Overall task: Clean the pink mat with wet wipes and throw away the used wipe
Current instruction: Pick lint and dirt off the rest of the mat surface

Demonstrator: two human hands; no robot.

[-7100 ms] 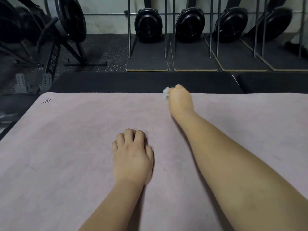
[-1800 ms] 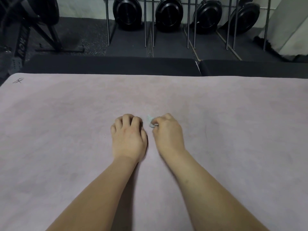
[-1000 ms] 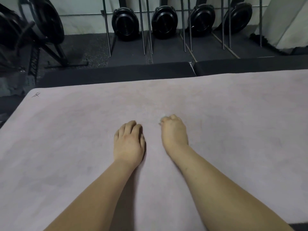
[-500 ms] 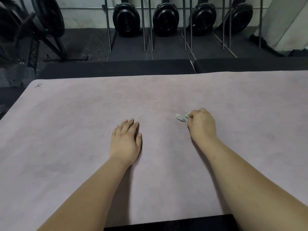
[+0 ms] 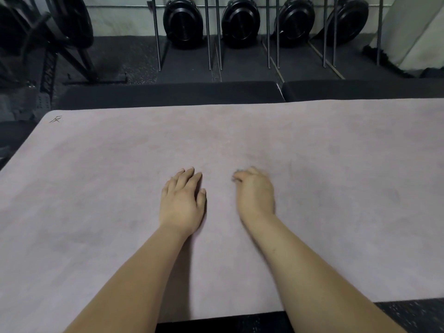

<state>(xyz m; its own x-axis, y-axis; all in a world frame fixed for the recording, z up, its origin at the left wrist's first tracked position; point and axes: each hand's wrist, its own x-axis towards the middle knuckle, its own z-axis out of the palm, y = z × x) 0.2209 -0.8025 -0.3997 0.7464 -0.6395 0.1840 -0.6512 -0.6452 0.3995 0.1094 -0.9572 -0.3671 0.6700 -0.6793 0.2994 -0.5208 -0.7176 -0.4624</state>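
- Gym flooring, dark and rubbery, lies beyond, with a rowing machine (image 5: 50, 51) at far left and black flywheels (image 5: 183, 22) lined along the wall.
- The pink mat (image 5: 96, 188) spreads in front of me, with a small logo (image 5: 55, 119) in its far left corner.
- My left hand (image 5: 182, 200) lies flat with the fingers straight, pinning the mat. If it lifts, I expect the mat to creep or ruck under the rubbing.
- My right hand (image 5: 255, 194), just beside the left but not touching, is curled on the mat. Only a grey fleck of the wet wipe (image 5: 238, 173) shows at the fingertips, so I judge the rest is bunched underneath.
- A wad this small could leave unwiped strips, or slip from my fingers.
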